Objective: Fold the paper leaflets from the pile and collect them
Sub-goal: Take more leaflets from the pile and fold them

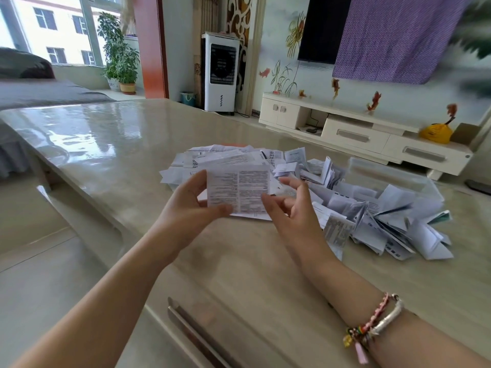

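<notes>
Leaflet (239, 192) raised off the table (106, 144), print toward the person, likely so its edges can be matched for a fold. Her left hand (191, 205) pinches its left edge, thumb in front. Her right hand (292, 205) is at the right edge with loose fingers; blur hides whether they grip. Behind lies the unfolded pile (220, 158); folded leaflets (385, 221) spill toward the table's right edge.

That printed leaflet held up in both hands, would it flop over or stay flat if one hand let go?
Probably flop somewhat: the leaflet looks like one thin printed sheet, supported by the left hand and right hand at opposite edges. It seems very light. The folded leaflets beside it spring half-open, so a crease may not lie flat.
</notes>
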